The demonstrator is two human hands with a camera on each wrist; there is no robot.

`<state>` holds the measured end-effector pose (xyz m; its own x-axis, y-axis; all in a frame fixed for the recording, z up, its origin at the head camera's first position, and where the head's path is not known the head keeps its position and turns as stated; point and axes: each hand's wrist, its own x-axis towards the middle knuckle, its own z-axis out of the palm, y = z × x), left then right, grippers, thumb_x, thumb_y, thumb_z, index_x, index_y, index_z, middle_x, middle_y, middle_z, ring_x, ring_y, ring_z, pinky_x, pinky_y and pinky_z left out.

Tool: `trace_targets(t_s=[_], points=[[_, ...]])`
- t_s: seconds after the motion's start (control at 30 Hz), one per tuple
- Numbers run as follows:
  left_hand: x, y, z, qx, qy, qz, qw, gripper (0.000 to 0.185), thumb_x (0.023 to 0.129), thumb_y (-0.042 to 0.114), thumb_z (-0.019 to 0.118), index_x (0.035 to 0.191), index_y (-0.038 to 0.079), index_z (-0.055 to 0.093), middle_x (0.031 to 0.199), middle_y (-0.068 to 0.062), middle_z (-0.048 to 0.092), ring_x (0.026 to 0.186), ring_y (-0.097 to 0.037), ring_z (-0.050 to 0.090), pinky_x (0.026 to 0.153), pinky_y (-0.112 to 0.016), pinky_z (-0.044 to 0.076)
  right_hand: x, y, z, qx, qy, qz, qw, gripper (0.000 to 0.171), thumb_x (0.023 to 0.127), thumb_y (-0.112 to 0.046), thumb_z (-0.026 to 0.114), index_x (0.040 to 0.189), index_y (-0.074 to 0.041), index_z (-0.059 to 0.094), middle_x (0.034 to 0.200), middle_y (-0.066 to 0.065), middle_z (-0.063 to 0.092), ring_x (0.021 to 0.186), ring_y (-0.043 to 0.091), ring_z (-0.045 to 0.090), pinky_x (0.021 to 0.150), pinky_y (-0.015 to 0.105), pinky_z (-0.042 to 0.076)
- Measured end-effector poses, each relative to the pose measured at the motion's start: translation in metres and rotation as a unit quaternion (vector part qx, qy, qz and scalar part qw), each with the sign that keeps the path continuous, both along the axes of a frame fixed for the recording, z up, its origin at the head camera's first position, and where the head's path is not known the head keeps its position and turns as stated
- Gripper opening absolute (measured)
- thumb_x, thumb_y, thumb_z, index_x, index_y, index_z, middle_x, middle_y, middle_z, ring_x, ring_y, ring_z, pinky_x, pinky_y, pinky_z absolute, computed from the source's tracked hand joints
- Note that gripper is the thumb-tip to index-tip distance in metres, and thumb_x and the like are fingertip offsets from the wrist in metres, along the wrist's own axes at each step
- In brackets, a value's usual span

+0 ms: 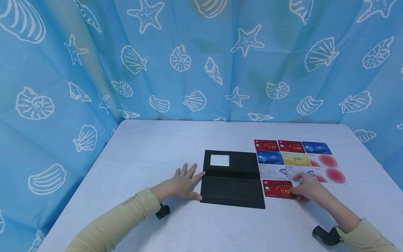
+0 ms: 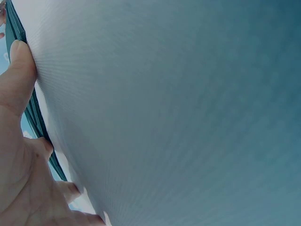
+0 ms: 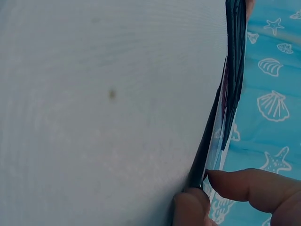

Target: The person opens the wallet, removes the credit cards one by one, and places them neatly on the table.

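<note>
An unfolded black wallet (image 1: 233,190) lies flat on the white table, with a white rectangle (image 1: 219,160) in its upper half. My left hand (image 1: 184,183) is spread on the table, thumb and a finger touching the wallet's left edge; the left wrist view shows the thumb (image 2: 21,61) against that edge. Right of the wallet, my right hand (image 1: 308,189) pinches the right end of a red VIP card (image 1: 277,188). In the right wrist view, thumb (image 3: 244,186) and finger meet at the card's edge, seen nearly edge-on.
Above the red card, several cards lie in rows: red (image 1: 267,145), blue (image 1: 270,157), yellow (image 1: 296,159), silver (image 1: 272,171) and pink-circled white ones (image 1: 330,175). A blue shell-patterned curtain (image 1: 195,70) hangs behind and left of the white table (image 1: 151,147).
</note>
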<state>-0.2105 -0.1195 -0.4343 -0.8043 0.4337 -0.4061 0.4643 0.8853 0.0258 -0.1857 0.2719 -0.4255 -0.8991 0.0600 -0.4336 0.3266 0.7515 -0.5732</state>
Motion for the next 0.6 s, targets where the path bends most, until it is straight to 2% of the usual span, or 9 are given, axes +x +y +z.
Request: trace_targets(t_s=[0.37,0.6], points=[[0.0008,0.0006,0.0019,0.0,-0.002,0.007,1.0,0.09,0.076,0.066,0.054,0.147,0.026,0.016,0.154,-0.012,0.006,0.138,-0.042,0.005,0.108,-0.055,0.016,0.001,0.0013,-0.001,-0.001,0.004,0.008,1.0,0.059,0.078,-0.016,0.071,0.117,0.009,0.034,0.079,0.015,0.054,0.058,0.018,0.055,0.058,0.028,0.053],[0.0012,0.0005,0.0016,0.0,-0.001,0.008,1.0,0.09,0.076,0.066,0.054,0.147,0.026,0.017,0.154,-0.011,0.006,0.138,-0.042,0.005,0.108,-0.056,0.016,-0.001,0.0014,-0.0071,0.029,0.022,0.043,0.998,0.059,0.071,-0.024,0.079,0.104,0.005,0.04,0.086,0.017,0.048,0.065,0.019,0.049,0.057,0.027,0.052]])
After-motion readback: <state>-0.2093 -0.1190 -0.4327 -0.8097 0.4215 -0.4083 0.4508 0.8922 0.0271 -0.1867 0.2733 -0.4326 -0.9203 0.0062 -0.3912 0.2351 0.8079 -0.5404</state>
